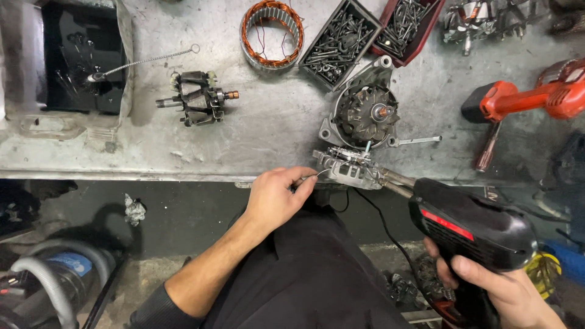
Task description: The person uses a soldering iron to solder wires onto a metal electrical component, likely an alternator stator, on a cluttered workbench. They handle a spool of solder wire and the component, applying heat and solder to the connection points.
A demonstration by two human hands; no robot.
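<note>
My left hand (277, 194) pinches a thin solder wire (318, 174) and feeds its end to a small metal rectifier part (348, 167) at the bench's front edge. My right hand (501, 291) grips a black soldering gun (472, 226) with a red stripe; its two-pronged tip (393, 180) touches the right side of that part. Just behind it lies an alternator housing (365, 113) with a dark fan and a copper-coloured shaft end.
On the grey metal bench (268, 131) lie a rotor (196, 97), a copper stator ring (272, 31), two trays of screws (341, 42), an orange power drill (530, 97) and a black tray with a wire brush (82, 58). A hose and canister (49, 283) sit on the floor, lower left.
</note>
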